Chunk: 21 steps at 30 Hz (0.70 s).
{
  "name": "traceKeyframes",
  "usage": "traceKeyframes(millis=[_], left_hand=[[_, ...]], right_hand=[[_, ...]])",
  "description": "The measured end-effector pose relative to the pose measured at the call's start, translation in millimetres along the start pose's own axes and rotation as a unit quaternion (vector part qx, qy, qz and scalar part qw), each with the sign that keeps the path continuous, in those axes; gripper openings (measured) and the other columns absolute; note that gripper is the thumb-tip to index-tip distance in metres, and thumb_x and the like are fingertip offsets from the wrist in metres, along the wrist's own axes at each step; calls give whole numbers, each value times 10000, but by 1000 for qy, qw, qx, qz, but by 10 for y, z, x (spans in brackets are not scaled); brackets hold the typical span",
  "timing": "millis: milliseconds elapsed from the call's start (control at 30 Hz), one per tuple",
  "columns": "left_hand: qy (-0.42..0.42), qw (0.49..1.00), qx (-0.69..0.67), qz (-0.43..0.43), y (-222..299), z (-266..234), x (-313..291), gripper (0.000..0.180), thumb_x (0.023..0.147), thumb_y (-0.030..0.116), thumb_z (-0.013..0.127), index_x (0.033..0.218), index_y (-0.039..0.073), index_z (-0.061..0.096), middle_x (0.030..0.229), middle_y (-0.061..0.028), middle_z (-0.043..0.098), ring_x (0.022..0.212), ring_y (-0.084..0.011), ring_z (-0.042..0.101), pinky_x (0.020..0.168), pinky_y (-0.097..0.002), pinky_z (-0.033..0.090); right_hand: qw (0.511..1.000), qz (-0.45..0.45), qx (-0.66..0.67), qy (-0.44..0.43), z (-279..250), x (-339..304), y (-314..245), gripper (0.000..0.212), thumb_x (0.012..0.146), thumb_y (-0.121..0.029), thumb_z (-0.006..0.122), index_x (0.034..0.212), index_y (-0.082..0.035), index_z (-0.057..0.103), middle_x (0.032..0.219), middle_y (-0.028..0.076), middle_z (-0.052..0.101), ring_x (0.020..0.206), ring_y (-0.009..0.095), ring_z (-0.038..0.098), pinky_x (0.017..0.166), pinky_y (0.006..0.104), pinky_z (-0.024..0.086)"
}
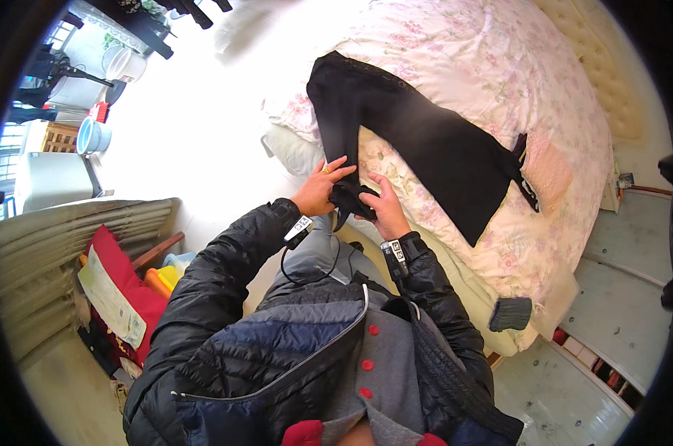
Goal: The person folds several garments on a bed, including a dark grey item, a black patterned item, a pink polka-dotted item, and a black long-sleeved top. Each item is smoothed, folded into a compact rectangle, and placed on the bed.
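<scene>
A black garment (426, 134), apparently a long-sleeved top, lies spread across the flowered quilt. One of its sleeves (339, 123) hangs over the bed's near edge toward me. My left hand (318, 192) is closed on the bunched end of that sleeve, a ring on one finger. From the other side, my right hand (388, 210) pinches the same dark cloth between thumb and fingers. The bunched part sits between both hands, above my lap, and its inner folds cannot be made out. Black straps or a narrow strip (526, 175) show at the garment's far right end.
The bed's pink flowered quilt (493, 44) fills the far right. A grey knitted piece (510, 314) lies at its near corner. To the left are a striped couch-like surface (54, 238), a red cushion (121, 275), a blue bucket (93, 137) and a white cabinet (54, 177).
</scene>
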<state>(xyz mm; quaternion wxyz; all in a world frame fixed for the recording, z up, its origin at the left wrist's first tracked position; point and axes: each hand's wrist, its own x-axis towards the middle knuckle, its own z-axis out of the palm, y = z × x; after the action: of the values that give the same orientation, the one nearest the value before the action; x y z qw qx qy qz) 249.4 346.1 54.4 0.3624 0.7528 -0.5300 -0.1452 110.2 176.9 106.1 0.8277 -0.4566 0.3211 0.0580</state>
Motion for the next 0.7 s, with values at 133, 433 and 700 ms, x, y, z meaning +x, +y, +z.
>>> traceKeyframes(millis=[133,433,700], left_hand=[[-21,966,-183,-180,-574,224,33,248,751,73,665,979,-21,701,989,-185,699,946,-325,670,854,-395,514],[-48,747,-382,-542,-1418,183,306,359,878,266,684,1039,-55,687,835,-93,694,691,-189,663,584,-335,526],[-107,575,-568,-579,-1537,-381,763,451,804,193,750,1187,-2,615,1012,-168,677,921,-336,673,774,-458,570]], right_hand=[[997,52,47,41,-17,522,-163,312,941,-87,566,1250,-118,540,1031,60,656,832,156,660,693,330,586],[977,-23,-79,198,223,1688,-167,436,941,-220,646,1302,-45,475,1155,189,634,992,275,670,828,390,562],[717,-235,-654,-60,558,1706,-119,702,670,-59,756,1342,-77,555,1412,122,522,1362,331,443,1119,620,296]])
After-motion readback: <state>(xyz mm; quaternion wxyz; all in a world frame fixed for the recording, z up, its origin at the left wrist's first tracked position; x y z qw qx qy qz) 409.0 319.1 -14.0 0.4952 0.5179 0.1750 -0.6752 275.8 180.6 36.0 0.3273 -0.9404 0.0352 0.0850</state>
